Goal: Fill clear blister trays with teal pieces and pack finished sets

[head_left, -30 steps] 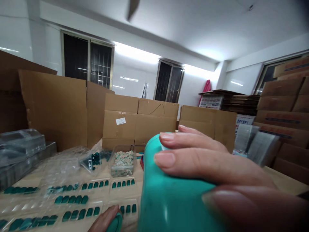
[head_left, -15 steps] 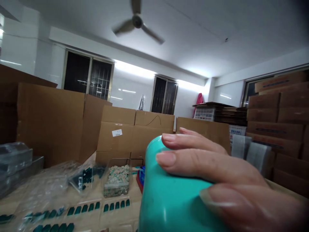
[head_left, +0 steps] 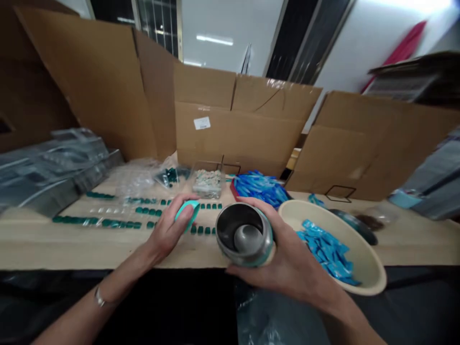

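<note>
My right hand [head_left: 283,258] is wrapped round a metal-lined tumbler [head_left: 244,235], whose open mouth tilts toward me and shows a bare steel inside. Pinched in my left hand [head_left: 172,225] is a turquoise lid [head_left: 189,211], held apart from the tumbler and to its left. Both hands are above the front part of the table. Behind and below them lie rows of small dark green pieces [head_left: 118,224] on the table. My right fingers cover the tumbler's outer side in part.
A cream basin [head_left: 370,254] with blue packets stands at the right. Blue sticks [head_left: 260,187] fill a red tray behind the tumbler. A clear box [head_left: 208,184] holds pale bits. Clear plastic containers [head_left: 72,167] pile up at left. Cardboard [head_left: 230,129] walls the table's back.
The turquoise tumbler has come down from close before the camera and its inside now shows. My left hand has come into view with the lid. The view has tipped down to the table.
</note>
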`<state>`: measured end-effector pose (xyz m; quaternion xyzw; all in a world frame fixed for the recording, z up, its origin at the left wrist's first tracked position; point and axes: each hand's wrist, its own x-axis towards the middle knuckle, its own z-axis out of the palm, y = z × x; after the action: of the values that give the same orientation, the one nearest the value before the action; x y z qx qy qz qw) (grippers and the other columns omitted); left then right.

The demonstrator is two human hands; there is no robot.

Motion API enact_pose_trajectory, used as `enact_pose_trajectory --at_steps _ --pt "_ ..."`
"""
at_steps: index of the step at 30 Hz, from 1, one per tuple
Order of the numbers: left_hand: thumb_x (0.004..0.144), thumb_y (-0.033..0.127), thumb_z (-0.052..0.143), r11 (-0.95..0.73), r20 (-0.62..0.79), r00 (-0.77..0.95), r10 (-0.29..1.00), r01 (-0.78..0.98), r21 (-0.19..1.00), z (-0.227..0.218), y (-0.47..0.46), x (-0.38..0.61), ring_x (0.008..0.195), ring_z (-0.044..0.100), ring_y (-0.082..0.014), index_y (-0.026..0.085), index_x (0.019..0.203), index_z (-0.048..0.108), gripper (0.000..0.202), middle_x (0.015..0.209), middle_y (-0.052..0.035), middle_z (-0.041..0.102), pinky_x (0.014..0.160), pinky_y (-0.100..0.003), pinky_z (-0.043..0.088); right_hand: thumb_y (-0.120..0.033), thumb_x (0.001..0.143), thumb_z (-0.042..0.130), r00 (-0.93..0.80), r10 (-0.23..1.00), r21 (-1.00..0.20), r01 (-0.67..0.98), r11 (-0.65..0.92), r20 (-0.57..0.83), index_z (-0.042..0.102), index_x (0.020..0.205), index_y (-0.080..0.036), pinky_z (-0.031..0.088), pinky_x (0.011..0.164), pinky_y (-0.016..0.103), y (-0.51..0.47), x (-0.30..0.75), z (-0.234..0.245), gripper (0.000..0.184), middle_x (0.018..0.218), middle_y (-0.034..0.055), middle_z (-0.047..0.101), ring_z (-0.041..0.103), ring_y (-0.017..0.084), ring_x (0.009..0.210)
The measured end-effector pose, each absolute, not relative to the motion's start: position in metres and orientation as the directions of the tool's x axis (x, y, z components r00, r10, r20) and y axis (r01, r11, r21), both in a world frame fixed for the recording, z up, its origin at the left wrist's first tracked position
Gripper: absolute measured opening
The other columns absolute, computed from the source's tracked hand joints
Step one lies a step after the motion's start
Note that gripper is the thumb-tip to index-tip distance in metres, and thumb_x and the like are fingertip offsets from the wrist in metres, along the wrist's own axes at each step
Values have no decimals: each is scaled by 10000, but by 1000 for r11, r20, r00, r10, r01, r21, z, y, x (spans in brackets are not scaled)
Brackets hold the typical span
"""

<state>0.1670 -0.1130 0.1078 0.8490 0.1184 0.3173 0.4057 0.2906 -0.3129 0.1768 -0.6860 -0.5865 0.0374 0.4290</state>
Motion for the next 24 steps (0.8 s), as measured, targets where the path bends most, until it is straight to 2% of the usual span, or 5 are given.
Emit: enact_pose_trajectory --at_steps 2,4,8,18,24 --pt "889 400 336 -737 486 809 330 -101 669 123 -113 170 892 567 -190 185 1137 467 354 1091 -92 539 786 -350 472 -336 545 795 374 839 -691 723 3 395 403 1251 -279 464 923 404 -300 293 150 809 1189 46 542 543 277 1073" --pt "865 419 396 -844 532 833 155 -168 510 139 -113 180 985 528 -213 162 1127 471 375 1102 -107 527 853 -370 444 -318 541 791 413 842 -727 685 -37 347 432 1214 -255 463 897 404 -287 297 131 765 1140 52 560 554 266 1035" --pt "835 496 425 -933 446 893 -66 -214 290 153 -118 201 971 522 -221 153 1128 467 453 1087 -115 518 822 -367 450 -311 529 792 411 861 -774 633 -33 300 448 1179 -230 461 863 377 -274 303 115 740 1118 50 563 554 245 1002" --pt "806 585 400 -882 311 838 -448 -472 3 152 -112 231 929 527 -232 140 1146 476 565 1088 -139 521 746 -336 453 -301 527 791 420 867 -830 557 -12 269 481 1148 -210 498 733 310 -273 315 103 700 1031 20 591 576 200 898" --pt "795 553 457 -724 229 704 -672 -689 -7 167 -109 247 884 540 -211 182 1121 529 499 1015 -118 565 737 -315 445 -304 475 811 371 878 -839 541 61 303 559 1109 -223 500 816 358 -275 328 93 686 1095 20 591 576 235 987"
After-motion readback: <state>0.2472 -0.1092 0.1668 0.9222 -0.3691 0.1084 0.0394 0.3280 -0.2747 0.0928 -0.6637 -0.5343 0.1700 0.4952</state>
